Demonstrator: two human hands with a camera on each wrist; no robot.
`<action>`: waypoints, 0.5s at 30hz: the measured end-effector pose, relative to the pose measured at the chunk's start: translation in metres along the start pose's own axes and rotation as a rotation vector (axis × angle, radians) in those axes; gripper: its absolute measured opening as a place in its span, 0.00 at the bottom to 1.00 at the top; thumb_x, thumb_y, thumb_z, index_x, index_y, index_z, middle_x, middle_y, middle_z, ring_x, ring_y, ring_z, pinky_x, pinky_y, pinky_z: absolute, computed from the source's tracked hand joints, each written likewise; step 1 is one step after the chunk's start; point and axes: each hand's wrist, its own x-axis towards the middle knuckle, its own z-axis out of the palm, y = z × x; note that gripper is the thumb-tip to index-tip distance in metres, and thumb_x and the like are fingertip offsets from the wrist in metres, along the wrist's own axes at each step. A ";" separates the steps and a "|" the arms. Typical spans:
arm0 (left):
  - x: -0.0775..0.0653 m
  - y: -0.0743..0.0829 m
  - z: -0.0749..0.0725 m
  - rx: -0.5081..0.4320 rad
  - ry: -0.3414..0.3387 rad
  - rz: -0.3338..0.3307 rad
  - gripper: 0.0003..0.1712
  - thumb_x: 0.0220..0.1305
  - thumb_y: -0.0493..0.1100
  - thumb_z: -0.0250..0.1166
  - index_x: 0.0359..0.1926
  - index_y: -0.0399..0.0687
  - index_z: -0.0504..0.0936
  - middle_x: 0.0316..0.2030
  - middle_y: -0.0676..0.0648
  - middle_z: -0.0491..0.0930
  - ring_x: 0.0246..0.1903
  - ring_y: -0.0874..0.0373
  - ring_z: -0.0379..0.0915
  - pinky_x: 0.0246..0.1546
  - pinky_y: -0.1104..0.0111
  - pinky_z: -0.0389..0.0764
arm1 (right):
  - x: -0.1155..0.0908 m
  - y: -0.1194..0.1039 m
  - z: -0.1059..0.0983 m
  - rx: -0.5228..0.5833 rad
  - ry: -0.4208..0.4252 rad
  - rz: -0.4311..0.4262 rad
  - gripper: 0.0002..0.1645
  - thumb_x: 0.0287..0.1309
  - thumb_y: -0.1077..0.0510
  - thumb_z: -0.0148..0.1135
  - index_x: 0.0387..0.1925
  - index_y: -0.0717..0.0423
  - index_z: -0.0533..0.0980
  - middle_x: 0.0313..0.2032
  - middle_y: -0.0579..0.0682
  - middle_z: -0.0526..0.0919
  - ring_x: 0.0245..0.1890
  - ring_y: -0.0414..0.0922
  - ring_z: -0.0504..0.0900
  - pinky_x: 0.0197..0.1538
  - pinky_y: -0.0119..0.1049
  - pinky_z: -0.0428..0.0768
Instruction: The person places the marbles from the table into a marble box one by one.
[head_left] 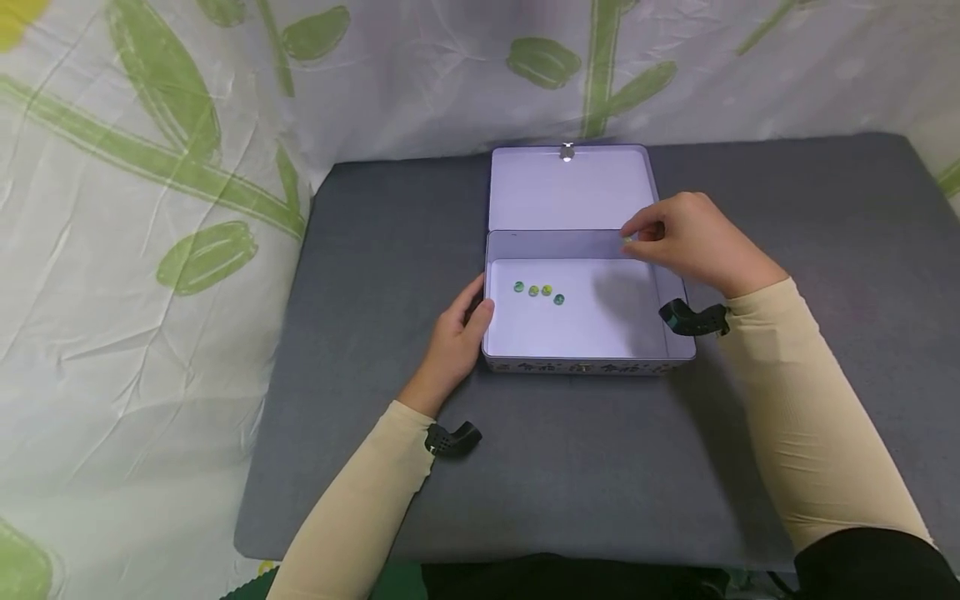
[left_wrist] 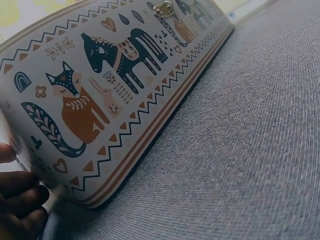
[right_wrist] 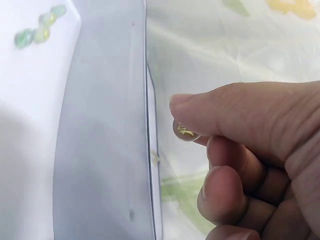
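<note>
A hinged tin box (head_left: pixel 584 365) stands with its lid (head_left: pixel 570 192) raised at the back. Several green and yellow glass marbles (head_left: pixel 547 291) lie on its white floor, left of centre. My right hand (head_left: pixel 705 246) is over the box's back right corner, pinching one clear marble (right_wrist: pixel 185 131) with a yellow swirl between thumb and fingertips. At the box's left side is my left hand (head_left: pixel 452 342), its fingers (left_wrist: pixel 22 192) along the outer wall and the thumb at the rim.
The box is on a grey cloth-covered table (head_left: pixel 375 250). Its front carries printed foxes and a horse, plus a small metal clasp (left_wrist: pixel 164 9). A white curtain (head_left: pixel 420 75) with green leaves hangs behind and to the left. Each wrist bears a black camera (head_left: pixel 453 439).
</note>
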 end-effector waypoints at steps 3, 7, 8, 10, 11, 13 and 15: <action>0.000 0.000 0.001 -0.007 -0.006 0.002 0.32 0.80 0.47 0.54 0.79 0.41 0.66 0.74 0.39 0.70 0.69 0.46 0.69 0.71 0.49 0.69 | 0.007 -0.007 0.005 0.015 -0.010 -0.011 0.11 0.65 0.59 0.71 0.46 0.59 0.89 0.27 0.50 0.82 0.28 0.46 0.73 0.33 0.34 0.70; 0.001 0.000 0.001 -0.015 -0.005 0.016 0.32 0.81 0.47 0.55 0.79 0.41 0.66 0.74 0.39 0.70 0.69 0.46 0.69 0.70 0.49 0.70 | 0.015 -0.014 0.015 0.050 -0.026 -0.023 0.12 0.64 0.59 0.71 0.46 0.60 0.89 0.31 0.51 0.86 0.31 0.47 0.76 0.36 0.34 0.72; 0.001 -0.001 0.001 -0.016 -0.006 0.020 0.32 0.81 0.47 0.55 0.79 0.41 0.66 0.74 0.39 0.70 0.69 0.46 0.70 0.70 0.49 0.71 | 0.017 -0.015 0.017 0.057 -0.031 -0.028 0.11 0.64 0.60 0.71 0.46 0.60 0.89 0.31 0.51 0.86 0.31 0.47 0.76 0.36 0.34 0.72; 0.002 -0.001 0.001 -0.015 -0.005 0.029 0.32 0.81 0.47 0.55 0.79 0.41 0.66 0.74 0.39 0.70 0.70 0.46 0.69 0.70 0.49 0.71 | 0.021 -0.017 0.023 0.064 -0.041 -0.043 0.11 0.64 0.60 0.71 0.45 0.60 0.89 0.31 0.51 0.86 0.30 0.47 0.76 0.36 0.35 0.73; 0.002 -0.002 0.001 -0.016 -0.007 0.033 0.32 0.81 0.47 0.55 0.79 0.41 0.66 0.74 0.39 0.70 0.70 0.46 0.69 0.69 0.49 0.71 | 0.024 -0.018 0.025 0.068 -0.047 -0.054 0.11 0.64 0.60 0.71 0.45 0.61 0.89 0.31 0.51 0.86 0.30 0.47 0.76 0.36 0.36 0.73; 0.002 -0.002 0.001 -0.018 -0.008 0.035 0.32 0.81 0.47 0.55 0.79 0.41 0.66 0.74 0.39 0.71 0.70 0.46 0.69 0.69 0.49 0.71 | 0.027 -0.019 0.030 0.066 -0.064 -0.068 0.10 0.64 0.60 0.71 0.45 0.61 0.89 0.30 0.51 0.86 0.30 0.47 0.76 0.36 0.37 0.73; 0.002 -0.002 0.002 -0.021 -0.011 0.033 0.32 0.81 0.47 0.55 0.79 0.41 0.66 0.73 0.38 0.71 0.70 0.46 0.70 0.69 0.49 0.71 | 0.031 -0.020 0.035 0.059 -0.079 -0.080 0.10 0.64 0.61 0.72 0.44 0.62 0.89 0.29 0.51 0.85 0.30 0.47 0.75 0.36 0.38 0.73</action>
